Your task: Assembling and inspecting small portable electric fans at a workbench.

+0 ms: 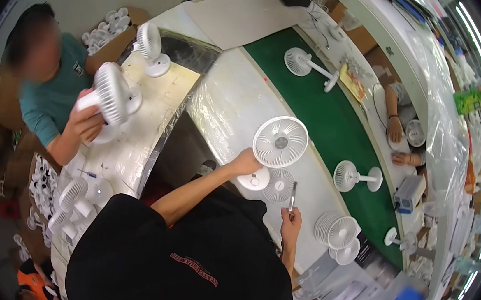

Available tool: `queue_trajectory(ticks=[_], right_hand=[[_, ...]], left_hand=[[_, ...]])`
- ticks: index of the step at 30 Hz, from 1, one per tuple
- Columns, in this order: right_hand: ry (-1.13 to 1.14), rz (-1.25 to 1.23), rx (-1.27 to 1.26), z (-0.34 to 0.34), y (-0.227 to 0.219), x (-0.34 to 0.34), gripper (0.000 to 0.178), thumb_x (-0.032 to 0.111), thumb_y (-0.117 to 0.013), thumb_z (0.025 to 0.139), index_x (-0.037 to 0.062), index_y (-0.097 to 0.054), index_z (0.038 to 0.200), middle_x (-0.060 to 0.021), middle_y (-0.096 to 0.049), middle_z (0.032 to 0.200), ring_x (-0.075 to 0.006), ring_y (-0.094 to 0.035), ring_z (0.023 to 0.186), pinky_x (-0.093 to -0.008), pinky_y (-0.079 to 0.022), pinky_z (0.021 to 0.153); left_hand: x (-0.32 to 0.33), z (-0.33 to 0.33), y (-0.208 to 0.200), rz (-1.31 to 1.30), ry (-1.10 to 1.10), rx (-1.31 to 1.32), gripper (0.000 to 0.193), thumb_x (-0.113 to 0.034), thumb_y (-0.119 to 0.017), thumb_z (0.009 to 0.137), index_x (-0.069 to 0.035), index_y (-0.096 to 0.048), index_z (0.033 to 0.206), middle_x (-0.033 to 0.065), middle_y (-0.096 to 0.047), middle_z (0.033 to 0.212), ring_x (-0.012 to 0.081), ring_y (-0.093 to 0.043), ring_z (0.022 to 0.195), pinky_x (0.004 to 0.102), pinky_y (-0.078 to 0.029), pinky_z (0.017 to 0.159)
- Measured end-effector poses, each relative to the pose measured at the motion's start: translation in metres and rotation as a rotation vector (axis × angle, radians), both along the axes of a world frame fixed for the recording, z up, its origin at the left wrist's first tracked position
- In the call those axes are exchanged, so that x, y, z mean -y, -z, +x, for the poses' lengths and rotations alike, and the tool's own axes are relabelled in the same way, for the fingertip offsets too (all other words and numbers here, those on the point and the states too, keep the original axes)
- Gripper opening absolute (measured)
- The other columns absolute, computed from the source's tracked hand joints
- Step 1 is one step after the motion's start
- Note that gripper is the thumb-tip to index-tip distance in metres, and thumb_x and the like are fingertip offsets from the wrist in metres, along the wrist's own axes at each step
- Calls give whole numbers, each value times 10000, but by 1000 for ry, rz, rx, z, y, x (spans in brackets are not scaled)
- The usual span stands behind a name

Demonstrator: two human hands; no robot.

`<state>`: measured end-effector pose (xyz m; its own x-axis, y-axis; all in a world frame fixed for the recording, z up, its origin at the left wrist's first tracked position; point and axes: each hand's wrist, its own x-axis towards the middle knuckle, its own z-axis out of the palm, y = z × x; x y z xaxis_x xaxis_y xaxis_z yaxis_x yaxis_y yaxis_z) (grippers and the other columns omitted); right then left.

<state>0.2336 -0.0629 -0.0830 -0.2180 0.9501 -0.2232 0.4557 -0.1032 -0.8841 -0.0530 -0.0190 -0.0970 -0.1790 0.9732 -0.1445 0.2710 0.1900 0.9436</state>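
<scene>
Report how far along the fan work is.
Done: finished fans lie on the green belt. In hand: left hand holds a white fan upright, right hand a slim tool. Left: loose grilles stacked beside the right hand.

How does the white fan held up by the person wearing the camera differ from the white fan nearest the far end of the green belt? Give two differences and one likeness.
The held fan is gripped by the left hand and raised upright above the workbench; the belt fan lies tipped on its side, untouched. The held fan's round grille faces the camera; the belt fan's is angled away. Both are white, with round grilles.
</scene>
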Motion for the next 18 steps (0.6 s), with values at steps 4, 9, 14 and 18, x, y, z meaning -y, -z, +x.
queue_trajectory(ticks=[4, 9, 14, 18], right_hand=[[143, -268, -52, 23, -5, 14, 154, 105, -691, 828, 34, -582, 910, -55, -519, 894, -178, -487, 815, -280, -413, 765], [-282, -25, -209, -7, -38, 14, 145, 88, -686, 821, 49, -591, 923, -108, -473, 1113, -241, -472, 998, -294, -395, 848], [-425, 18, -152, -32, -58, 10, 156, 91, -681, 801, 74, -604, 936, -156, -435, 1226, -311, -459, 1090, -340, -384, 901], [-622, 231, 228, -40, -87, 12, 198, 107, -693, 772, 93, -626, 958, -160, -370, 1313, -342, -433, 1069, -376, -363, 946]], left_hand=[[19, 9, -30, -200, 183, 92, 474, -64, -640, 807, 5, -558, 1269, 187, -640, 1151, 245, -630, 1018, 348, -513, 894], [21, 20, -31, -250, 259, 364, 436, -101, -604, 845, 1, -556, 1267, 155, -637, 1103, 209, -606, 964, 324, -494, 849], [30, 48, -66, -38, -55, 557, 213, -82, -516, 858, -8, -647, 1007, 62, -642, 847, 131, -564, 787, 258, -451, 673], [33, 39, -37, -244, 114, 571, 192, -93, -510, 876, -24, -632, 1008, 42, -579, 802, 99, -491, 738, 227, -407, 641]])
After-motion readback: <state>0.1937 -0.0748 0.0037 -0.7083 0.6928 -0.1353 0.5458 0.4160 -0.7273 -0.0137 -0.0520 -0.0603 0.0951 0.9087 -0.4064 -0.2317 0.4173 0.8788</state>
